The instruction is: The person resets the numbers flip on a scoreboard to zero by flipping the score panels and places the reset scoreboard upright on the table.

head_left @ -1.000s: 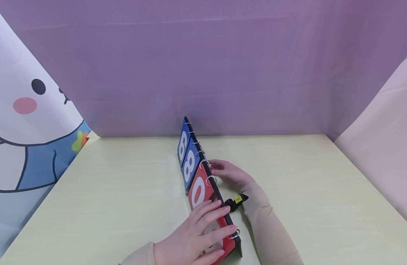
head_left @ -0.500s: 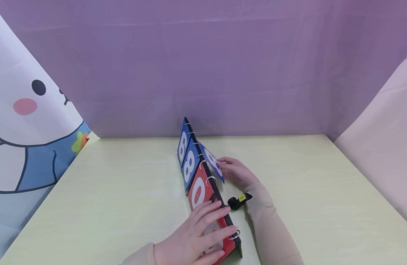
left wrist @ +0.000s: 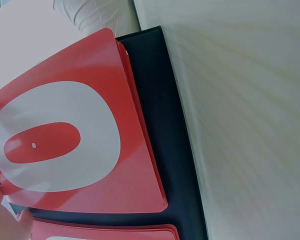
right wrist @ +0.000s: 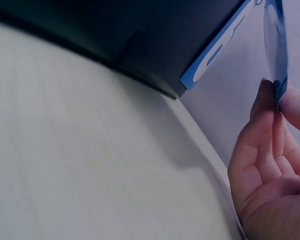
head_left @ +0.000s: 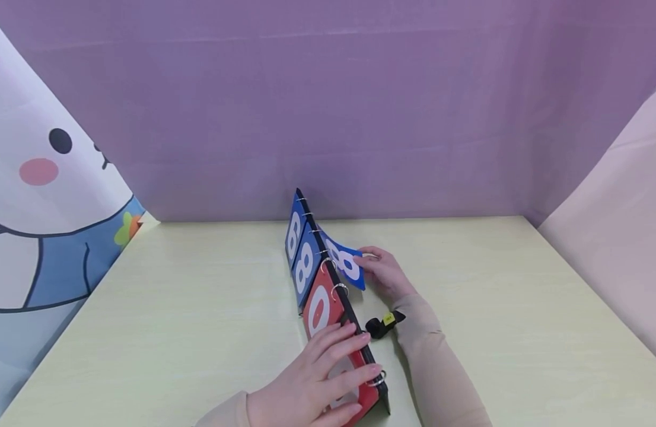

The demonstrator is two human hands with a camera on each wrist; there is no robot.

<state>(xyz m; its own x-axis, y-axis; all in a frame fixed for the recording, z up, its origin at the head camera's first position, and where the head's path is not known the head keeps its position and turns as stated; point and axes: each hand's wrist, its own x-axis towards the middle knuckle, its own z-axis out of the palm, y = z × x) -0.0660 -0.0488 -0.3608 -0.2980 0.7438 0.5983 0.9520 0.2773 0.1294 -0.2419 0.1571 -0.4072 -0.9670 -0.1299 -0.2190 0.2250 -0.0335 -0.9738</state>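
Note:
A tabletop flip scoreboard with a black frame [head_left: 352, 311] stands like a tent, number cards hanging from metal rings along its top. My left hand [head_left: 314, 379] rests flat on the near red side, fingers straight and reaching to the top edge. Beyond it hang a red 0 card [head_left: 312, 317] and blue cards [head_left: 304, 268] on the left face. On the right side, my right hand [head_left: 385, 273] pinches the lower edge of a lifted blue 8 card [head_left: 344, 258]. In the right wrist view that blue card [right wrist: 277, 45] sits between thumb and fingertips.
The pale tabletop [head_left: 200, 308] runs back to a purple cloth wall [head_left: 328, 107]. At the left hangs a printed cartoon curtain [head_left: 34, 225]. A small black wrist camera with a yellow label [head_left: 385, 321] is strapped at the right wrist.
My right hand came out from behind the scoreboard and swung a blue 8 card outward and up to the right. The left hand stayed in place.

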